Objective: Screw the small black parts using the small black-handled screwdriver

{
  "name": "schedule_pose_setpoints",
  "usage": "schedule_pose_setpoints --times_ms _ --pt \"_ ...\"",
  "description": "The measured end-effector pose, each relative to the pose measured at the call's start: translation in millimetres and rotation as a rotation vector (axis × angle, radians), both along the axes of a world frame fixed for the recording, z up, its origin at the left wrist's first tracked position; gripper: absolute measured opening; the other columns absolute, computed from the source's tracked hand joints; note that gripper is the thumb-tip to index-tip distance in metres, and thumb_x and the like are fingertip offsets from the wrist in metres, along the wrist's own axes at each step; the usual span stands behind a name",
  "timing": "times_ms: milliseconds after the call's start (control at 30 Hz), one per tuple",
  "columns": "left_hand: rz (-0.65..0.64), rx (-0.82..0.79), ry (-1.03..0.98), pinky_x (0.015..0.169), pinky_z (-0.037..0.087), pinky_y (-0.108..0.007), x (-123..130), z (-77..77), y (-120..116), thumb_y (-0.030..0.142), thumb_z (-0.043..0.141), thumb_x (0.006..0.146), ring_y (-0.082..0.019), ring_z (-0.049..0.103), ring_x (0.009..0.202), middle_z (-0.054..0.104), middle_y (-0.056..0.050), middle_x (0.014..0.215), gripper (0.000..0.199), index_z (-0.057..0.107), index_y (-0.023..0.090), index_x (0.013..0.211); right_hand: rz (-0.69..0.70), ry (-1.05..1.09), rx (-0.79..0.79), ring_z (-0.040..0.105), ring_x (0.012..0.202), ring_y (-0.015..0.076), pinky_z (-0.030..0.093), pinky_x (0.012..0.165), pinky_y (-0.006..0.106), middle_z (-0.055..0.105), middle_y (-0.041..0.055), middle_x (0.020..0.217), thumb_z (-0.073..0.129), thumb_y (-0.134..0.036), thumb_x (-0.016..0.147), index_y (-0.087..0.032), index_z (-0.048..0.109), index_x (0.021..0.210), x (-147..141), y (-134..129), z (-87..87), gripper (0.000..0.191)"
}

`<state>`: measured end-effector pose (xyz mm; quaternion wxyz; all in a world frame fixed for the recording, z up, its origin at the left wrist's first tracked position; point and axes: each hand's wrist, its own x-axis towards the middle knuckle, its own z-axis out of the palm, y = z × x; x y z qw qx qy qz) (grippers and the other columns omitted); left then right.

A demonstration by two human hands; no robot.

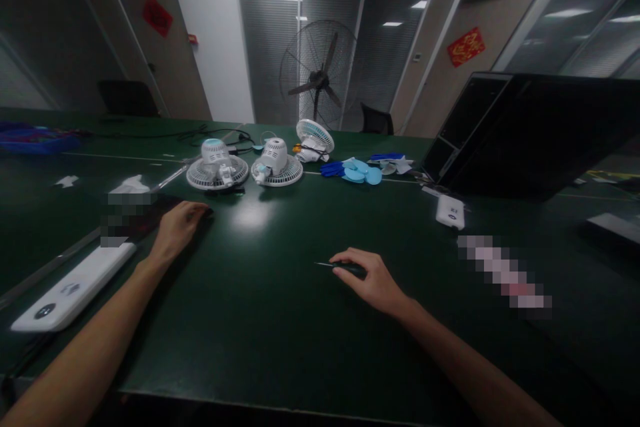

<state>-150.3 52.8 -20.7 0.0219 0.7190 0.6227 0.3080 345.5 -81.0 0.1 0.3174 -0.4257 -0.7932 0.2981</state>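
My right hand (367, 277) is closed round the dark handle of a small screwdriver (350, 268). Its thin metal shaft points left, just above the green table. Farther left, my left hand (177, 230) rests on the tabletop with its fingers curled at a small dark thing, too dim to identify. Beyond that hand lie two white fan heads, one on the left (217, 170) and one beside it (277, 163), grilles down and motor housings up. Behind them a third fan head (315, 140) leans tilted with a cable on it.
Blue fan blades (357, 172) lie by a dark blue glove (333, 168). A long white fan base (75, 287) is left of my left forearm. A small white device (450, 211) sits before a large black monitor (540, 133) at right. A blue tray (40, 140) stands far left.
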Motion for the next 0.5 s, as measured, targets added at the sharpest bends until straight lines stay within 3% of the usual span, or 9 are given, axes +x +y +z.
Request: schedule_pose_setpoints --times_ms 233,500 --pt "0.005 0.043 -0.026 0.085 0.056 -0.036 0 -3.8 3 0.055 0.053 0.094 -0.027 0.071 0.093 0.076 -0.011 0.111 0.044 0.075 0.019 0.107 0.007 0.011 0.002 0.068 0.097 0.0206 0.056 0.085 0.035 0.071 0.0043 0.109 0.062 -0.03 0.104 -0.023 0.071 0.119 0 1 -0.1 0.019" --pt "0.03 0.086 -0.087 0.089 0.055 -0.036 1 -6.0 5 0.045 0.056 0.093 -0.027 0.071 0.094 0.076 -0.009 0.109 0.035 0.075 0.019 0.107 0.003 0.001 -0.015 0.068 0.097 0.0211 0.055 0.086 0.036 0.071 0.004 0.108 0.063 -0.03 0.103 -0.023 0.071 0.118 -1 0 2.7 0.018"
